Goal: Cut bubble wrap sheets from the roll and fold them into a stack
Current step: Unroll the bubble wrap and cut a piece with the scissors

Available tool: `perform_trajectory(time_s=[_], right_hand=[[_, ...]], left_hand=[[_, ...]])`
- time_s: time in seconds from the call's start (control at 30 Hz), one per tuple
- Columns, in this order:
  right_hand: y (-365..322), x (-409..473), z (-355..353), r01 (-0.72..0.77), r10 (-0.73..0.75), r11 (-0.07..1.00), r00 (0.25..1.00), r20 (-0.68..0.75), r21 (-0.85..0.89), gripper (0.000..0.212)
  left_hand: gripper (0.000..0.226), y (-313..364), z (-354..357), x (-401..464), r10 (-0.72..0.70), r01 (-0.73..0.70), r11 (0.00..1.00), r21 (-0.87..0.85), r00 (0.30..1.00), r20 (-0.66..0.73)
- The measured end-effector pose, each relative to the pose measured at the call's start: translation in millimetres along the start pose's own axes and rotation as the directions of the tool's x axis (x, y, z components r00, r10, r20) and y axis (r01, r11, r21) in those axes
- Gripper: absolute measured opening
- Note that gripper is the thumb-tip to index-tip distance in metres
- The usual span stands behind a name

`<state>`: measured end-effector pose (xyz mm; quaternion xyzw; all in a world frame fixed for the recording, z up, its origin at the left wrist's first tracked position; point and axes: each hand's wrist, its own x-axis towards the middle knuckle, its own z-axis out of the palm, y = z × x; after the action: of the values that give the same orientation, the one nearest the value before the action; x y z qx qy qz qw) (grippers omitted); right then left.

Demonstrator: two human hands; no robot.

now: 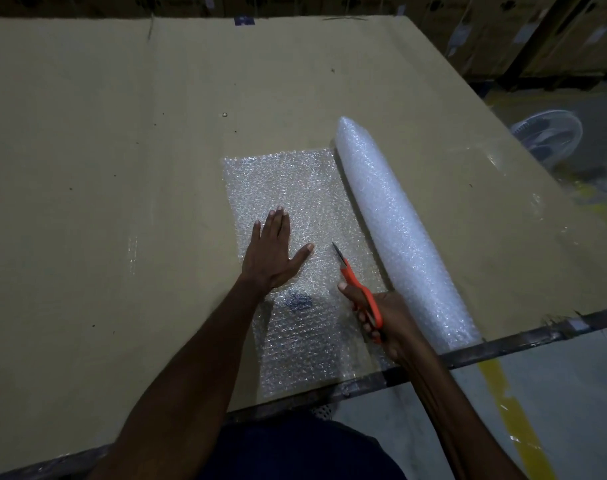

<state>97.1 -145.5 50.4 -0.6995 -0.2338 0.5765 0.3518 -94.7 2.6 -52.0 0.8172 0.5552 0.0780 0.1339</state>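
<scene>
A white bubble wrap roll (pixel 399 233) lies on the cardboard-covered table (pixel 104 168), running from the middle toward the near right edge. An unrolled clear sheet (pixel 295 181) spreads to its left. My left hand (pixel 274 254) lies flat, fingers apart, pressing on the sheet. My right hand (pixel 385 320) grips orange-handled scissors (pixel 357 282) near the sheet's right side, beside the roll. The blades point away from me along the sheet, their tips close to my left thumb.
A dark metal table edge (pixel 523 339) runs along the near side. Beyond the right edge, a white fan (pixel 548 136) stands on the floor, which carries yellow tape (pixel 509 400). Stacked cartons (pixel 485 29) line the back.
</scene>
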Motion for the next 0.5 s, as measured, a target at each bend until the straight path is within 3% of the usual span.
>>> perform_trajectory(time_s=[0.5], right_hand=[[-5.8,7.8,2.0,0.004,-0.004,1.000,1.000,0.005,0.004,0.043]], left_hand=[[0.096,0.1,-1.8,-1.0,-0.002,0.002,1.000,-0.003,1.000,0.013]])
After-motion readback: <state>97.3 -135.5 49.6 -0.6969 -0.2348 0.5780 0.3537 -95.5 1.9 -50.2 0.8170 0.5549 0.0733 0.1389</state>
